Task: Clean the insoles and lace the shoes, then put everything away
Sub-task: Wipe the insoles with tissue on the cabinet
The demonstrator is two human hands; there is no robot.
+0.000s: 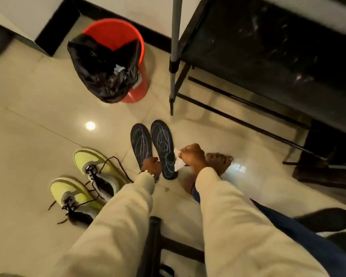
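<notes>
Two dark insoles with chalky scribbles lie side by side on the tiled floor, the left insole [140, 141] and the right insole [163, 144]. My left hand [151, 164] grips the heel end of the left insole. My right hand [192, 156] pinches a small white wipe [178, 162] just beside the right insole. Two yellow-green and grey shoes lie to the left, the farther shoe [97, 166] and the nearer shoe [72, 196], with loose black laces [116, 162] trailing on the floor.
A red bucket [126, 41] lined with a black bag [102, 66] stands at the back. A grey tripod leg [174, 56] and a black metal rack [268, 47] stand to the right. My bare foot [218, 160] rests beside my right hand. A dark stool frame [154, 236] sits below.
</notes>
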